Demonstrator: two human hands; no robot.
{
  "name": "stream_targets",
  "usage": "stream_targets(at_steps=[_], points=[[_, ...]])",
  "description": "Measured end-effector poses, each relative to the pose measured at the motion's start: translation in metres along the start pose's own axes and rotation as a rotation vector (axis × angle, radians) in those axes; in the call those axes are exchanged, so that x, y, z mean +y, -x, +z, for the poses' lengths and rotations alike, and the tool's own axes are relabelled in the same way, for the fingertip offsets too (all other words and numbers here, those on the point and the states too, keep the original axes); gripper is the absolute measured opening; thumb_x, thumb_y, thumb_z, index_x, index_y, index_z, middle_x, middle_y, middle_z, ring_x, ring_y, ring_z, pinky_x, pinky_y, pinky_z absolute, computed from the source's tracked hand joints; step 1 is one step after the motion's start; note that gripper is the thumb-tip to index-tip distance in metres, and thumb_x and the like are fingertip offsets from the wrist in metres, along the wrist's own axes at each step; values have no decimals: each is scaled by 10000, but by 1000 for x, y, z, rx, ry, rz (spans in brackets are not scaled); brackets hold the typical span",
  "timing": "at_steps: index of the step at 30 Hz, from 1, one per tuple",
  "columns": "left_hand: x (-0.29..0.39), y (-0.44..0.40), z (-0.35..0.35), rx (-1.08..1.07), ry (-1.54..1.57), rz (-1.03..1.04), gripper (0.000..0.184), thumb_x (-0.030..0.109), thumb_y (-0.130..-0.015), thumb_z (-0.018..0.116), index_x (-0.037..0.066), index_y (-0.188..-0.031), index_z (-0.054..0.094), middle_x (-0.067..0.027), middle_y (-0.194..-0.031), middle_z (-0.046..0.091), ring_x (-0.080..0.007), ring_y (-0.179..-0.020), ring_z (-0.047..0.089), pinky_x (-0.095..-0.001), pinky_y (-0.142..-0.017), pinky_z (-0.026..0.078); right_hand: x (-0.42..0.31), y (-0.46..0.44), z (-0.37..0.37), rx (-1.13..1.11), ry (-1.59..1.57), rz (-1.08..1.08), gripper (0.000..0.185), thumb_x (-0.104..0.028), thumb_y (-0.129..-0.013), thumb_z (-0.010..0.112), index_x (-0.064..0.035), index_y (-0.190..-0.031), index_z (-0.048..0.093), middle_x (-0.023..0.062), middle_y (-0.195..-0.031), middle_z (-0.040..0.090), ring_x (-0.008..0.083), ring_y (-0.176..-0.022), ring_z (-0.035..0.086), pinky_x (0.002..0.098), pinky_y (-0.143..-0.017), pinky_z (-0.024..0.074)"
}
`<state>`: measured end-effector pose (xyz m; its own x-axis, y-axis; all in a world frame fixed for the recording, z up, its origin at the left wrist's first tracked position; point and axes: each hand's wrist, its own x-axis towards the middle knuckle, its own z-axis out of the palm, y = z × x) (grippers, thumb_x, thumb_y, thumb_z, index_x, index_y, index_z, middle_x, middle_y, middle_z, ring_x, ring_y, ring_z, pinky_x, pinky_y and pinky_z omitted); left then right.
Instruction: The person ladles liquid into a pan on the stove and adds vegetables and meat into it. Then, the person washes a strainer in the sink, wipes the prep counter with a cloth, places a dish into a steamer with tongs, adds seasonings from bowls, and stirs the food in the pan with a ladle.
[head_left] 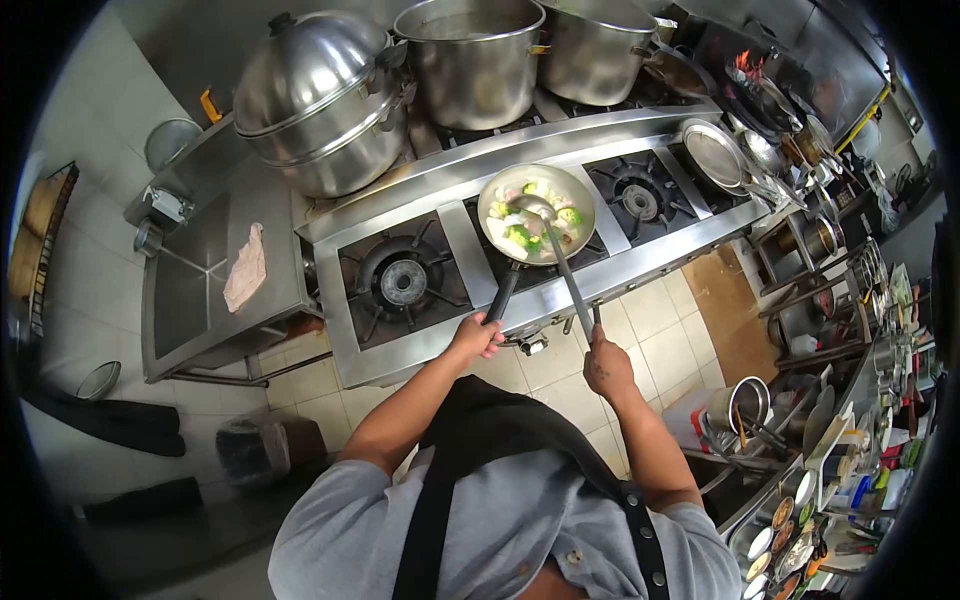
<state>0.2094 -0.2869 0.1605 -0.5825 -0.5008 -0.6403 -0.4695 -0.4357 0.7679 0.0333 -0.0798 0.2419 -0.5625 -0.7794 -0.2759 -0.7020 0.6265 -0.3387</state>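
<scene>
A frying pan (pixel 488 188) sits over the middle burner of the stove in the head view. Broccoli (pixel 569 217) and pale pieces lie in it, some of them white. My left hand (pixel 476 336) is closed round the pan's black handle. In my right hand (pixel 606 366) is the long handle of a metal ladle (pixel 566 265), held with the fingers wrapped round it. The ladle's bowl rests among the food, near the middle of the pan. Parts of the food are hidden beneath it.
Left and right of the pan are bare burners (pixel 403 282). Behind stand a lidded steamer pot (pixel 330 110) and two large stockpots (pixel 470 75). Strainers (pixel 715 155) sit at the right. A pink cloth (pixel 246 268) lies on the left counter. Flames rise at the back right.
</scene>
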Motion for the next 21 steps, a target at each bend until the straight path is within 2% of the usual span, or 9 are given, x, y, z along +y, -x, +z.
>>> stream_targets(at_steps=[4,5,10,12,16,17,18,20,21], points=[[6,2,10,77,-131,14,269,272,-847,627,55,-974,531,-22,-679,559,-87,-476,487,-252,-395,419,10,14,-40,-30,-374,-22,336,-125,-795,544,24,-1094,509,253,-824,621,411,-848,603,480,-746,471],[6,1,12,90,-160,14,281,275,-834,641,53,-967,531,-18,-659,549,-88,-469,478,-257,-388,409,9,15,-47,-31,-355,15,355,-129,-775,582,16,-1095,531,247,-825,625,414,-835,605,480,-740,472],[2,-2,26,138,-285,72,320,275,-791,682,42,-940,521,-6,-595,517,-94,-452,458,-277,-372,377,19,-16,-24,259,-235,-8,440,-124,-784,553,28,-1191,486,263,-806,627,419,-787,614,486,-722,484],[-1,-8,28,103,-251,105,339,268,-788,677,24,-955,510,-46,-642,553,-117,-435,461,-282,-356,376,25,-44,-4,334,-173,19,436,-119,-788,537,39,-1191,480,268,-802,625,421,-779,615,485,-710,490],[-5,-15,19,-16,-181,84,321,245,-808,653,2,-951,499,-69,-672,576,-123,-433,471,-282,-353,385,14,-53,12,203,-404,-28,307,-114,-753,570,52,-1003,507,258,-738,600,446,-700,580,465,-668,490],[-3,-14,17,-46,-170,70,309,238,-817,644,2,-952,498,-68,-675,577,-119,-439,471,-277,-355,386,19,-60,28,168,-534,-55,233,-90,-757,576,33,-944,510,177,-654,577,356,-567,568,398,-551,485],[0,-10,15,-78,-157,54,297,232,-826,636,3,-954,497,-68,-678,579,-115,-444,471,-273,-358,386,-6,-46,8,-42,-886,168,187,-85,-780,568,-10,-947,528,80,-623,544,204,-490,533,307,-435,431],[2,-11,12,-140,-139,34,272,236,-842,620,17,-956,505,-56,-687,582,-104,-453,459,-265,-370,390,-23,-40,1,-187,-1316,280,175,-62,-829,549,-28,-999,532,7,-563,464,109,-405,429,259,-366,366],[2,-13,9,-171,-135,27,260,246,-850,614,31,-957,513,-45,-693,584,-97,-457,448,-260,-379,394,-25,-42,0,-272,-1538,300,170,-74,-840,541,-36,-1006,530,3,-575,463,101,-415,423,248,-365,355]])
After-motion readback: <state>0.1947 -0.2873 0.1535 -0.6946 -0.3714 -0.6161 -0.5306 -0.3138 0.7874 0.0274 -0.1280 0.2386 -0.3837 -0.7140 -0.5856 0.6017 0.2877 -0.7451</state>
